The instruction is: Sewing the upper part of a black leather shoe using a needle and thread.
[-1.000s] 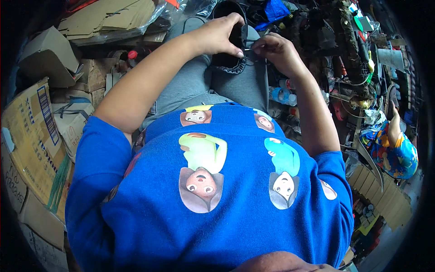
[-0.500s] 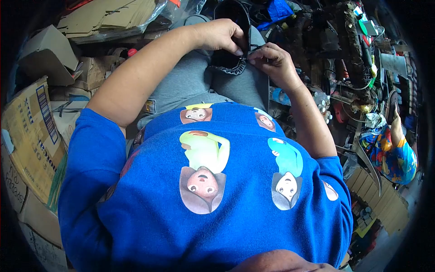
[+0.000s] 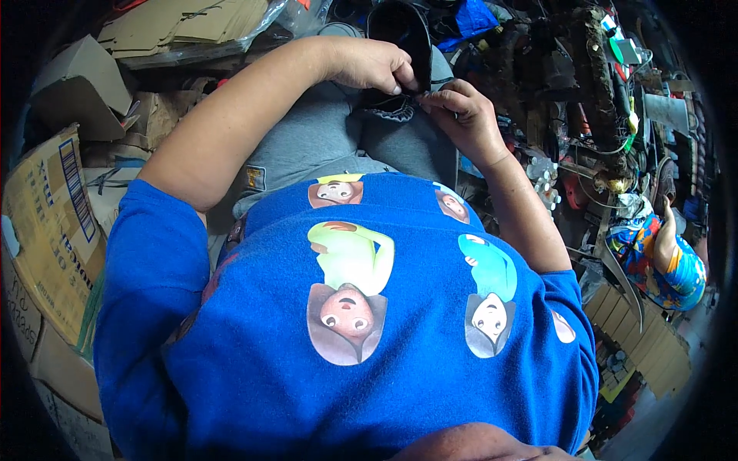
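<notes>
A black, hollow piece shaped like a shoe upper (image 3: 420, 48) lies across my lap, its opening facing up. Its near edge is gathered into small pleats (image 3: 393, 114). My left hand (image 3: 377, 66) is closed on the near rim of the piece, thumb and fingers pinched together. Close beside it on the right, my right hand (image 3: 464, 115) pinches at the same edge with thumb and forefinger. Whatever sits between those right fingertips is too small to make out. The fingertips of both hands almost meet there.
Flat cardboard pieces (image 3: 177, 29) lie at the far left, with an open carton (image 3: 81, 96) and a printed box (image 3: 58, 238) nearer. Cluttered tools and bottles (image 3: 543, 178) fill the right side. Another person in bright patterned clothing (image 3: 680, 273) is at the right edge.
Both hands stay at the edge of the shoe upper. The left hand has shifted slightly right and its fingers have curled more. The pleated edge is now more covered.
</notes>
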`<action>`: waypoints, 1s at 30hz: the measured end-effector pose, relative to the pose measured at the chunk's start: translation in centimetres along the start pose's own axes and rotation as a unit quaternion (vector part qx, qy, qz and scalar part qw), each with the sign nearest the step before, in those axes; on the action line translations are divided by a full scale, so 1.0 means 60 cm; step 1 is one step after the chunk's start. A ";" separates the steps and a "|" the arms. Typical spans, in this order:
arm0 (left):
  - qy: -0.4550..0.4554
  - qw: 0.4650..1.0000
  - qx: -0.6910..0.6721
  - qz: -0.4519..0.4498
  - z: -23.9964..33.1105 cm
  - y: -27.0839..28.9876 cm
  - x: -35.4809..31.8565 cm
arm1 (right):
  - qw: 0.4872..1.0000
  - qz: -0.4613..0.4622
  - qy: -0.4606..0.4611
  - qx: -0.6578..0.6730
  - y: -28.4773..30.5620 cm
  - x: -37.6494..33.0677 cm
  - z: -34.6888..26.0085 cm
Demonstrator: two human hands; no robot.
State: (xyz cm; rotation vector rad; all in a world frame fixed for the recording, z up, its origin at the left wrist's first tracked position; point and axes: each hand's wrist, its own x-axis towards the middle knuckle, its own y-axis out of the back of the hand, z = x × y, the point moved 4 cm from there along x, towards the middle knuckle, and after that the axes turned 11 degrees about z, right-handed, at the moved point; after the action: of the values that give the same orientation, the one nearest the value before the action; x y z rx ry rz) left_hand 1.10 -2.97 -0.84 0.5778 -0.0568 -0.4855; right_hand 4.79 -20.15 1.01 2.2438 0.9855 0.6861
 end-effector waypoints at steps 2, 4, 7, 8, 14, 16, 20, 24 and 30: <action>0.003 1.000 0.007 0.001 -0.004 -0.002 -0.001 | 1.000 -0.003 0.006 -0.008 0.000 0.002 -0.004; 0.004 1.000 0.013 0.002 -0.005 -0.003 -0.001 | 1.000 -0.007 0.010 -0.017 0.003 0.005 -0.009; 0.002 1.000 0.008 -0.005 -0.004 -0.004 -0.001 | 0.998 -0.031 0.028 -0.053 0.008 0.012 -0.020; 0.008 1.000 -0.008 -0.013 -0.003 -0.005 0.000 | 0.995 -0.047 0.048 -0.072 0.010 0.016 -0.027; -0.006 0.998 0.062 0.016 0.002 -0.001 0.006 | 0.948 -0.121 0.143 -0.259 -0.004 0.039 -0.078; -0.025 0.990 0.130 0.051 0.002 0.004 0.011 | 0.923 -0.155 0.153 -0.318 -0.016 0.049 -0.077; 0.009 0.984 0.097 0.150 -0.013 0.012 0.022 | 0.953 -0.154 0.097 -0.242 -0.005 0.043 -0.058; 0.003 0.980 0.078 0.183 -0.022 0.008 0.023 | 0.968 -0.111 0.061 -0.217 -0.011 0.043 -0.044; 0.028 0.896 0.150 0.416 0.036 -0.013 -0.075 | 0.986 -0.044 -0.140 0.073 0.000 0.014 0.005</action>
State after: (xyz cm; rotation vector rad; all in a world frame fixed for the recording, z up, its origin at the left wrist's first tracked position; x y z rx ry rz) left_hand -3.61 -2.59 0.92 0.8045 -0.3145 0.3868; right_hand 5.49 -19.60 1.03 2.3270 1.0115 0.2562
